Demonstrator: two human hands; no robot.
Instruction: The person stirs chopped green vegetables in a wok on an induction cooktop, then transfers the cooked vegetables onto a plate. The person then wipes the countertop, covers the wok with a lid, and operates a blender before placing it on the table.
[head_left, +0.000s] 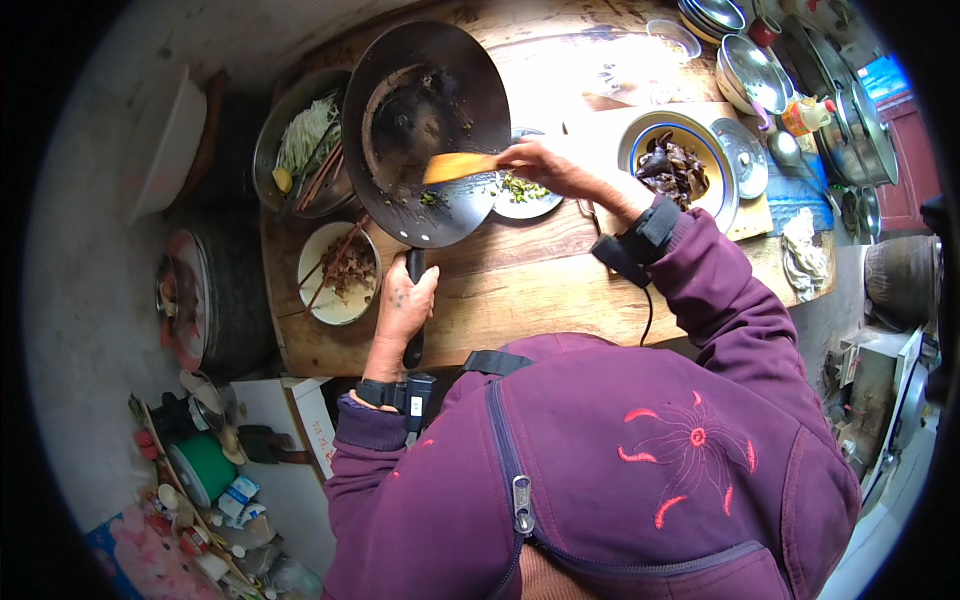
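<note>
My left hand (406, 297) grips the black handle of a dark wok (427, 97), tilted above the wooden table. A wooden spatula (459, 166) is in my right hand (537, 163), its blade against the wok's inner wall. Bits of chopped green cling near the blade and along the wok's lower side. Partly hidden by the wok and my right hand, a plate (525, 212) holds chopped green pieces (519, 189). Left of my left hand stands a white bowl (313, 298) of brown minced food (352, 271), with chopsticks (330, 268) across it.
A metal basin (264, 161) with white shreds (309, 131) sits at the table's left. To the right, a bowl (726, 166) of dark wood ear fungus (670, 171) rests on a cutting board (752, 219). Beyond are a glass lid (742, 154), a bottle (806, 116) and a cloth (804, 255).
</note>
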